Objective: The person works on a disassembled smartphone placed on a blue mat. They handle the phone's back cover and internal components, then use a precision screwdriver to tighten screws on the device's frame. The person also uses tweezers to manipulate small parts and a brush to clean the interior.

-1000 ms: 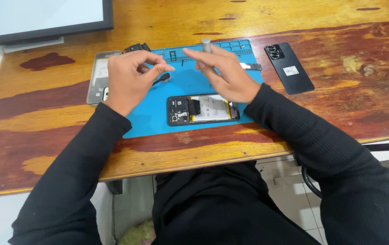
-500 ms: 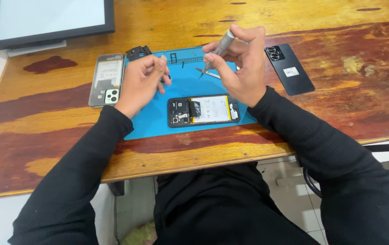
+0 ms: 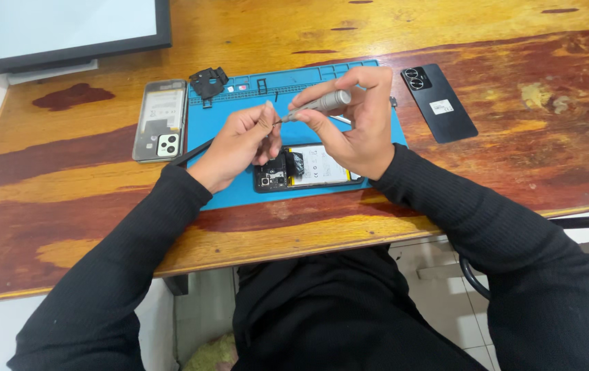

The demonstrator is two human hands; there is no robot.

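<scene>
We see the slim grey metal precision screwdriver [image 3: 316, 105] lying nearly level in the air, its long axis running from the right fingers toward the left fingers, with the thin tip pointing at the left fingertips. Its handle is a ribbed silver-grey cylinder that narrows to a dark, fine shaft. Our right hand [image 3: 353, 124] has its fingers curled closed around the handle, forefinger arched over the top. Our left hand [image 3: 239, 141] has thumb and fingertips pinched together at the tip; whether something tiny sits between them we cannot tell. Just below both sets of fingers lies the opened black smartphone with exposed white battery [image 3: 305, 167] on the blue silicone repair mat [image 3: 349, 75].
</scene>
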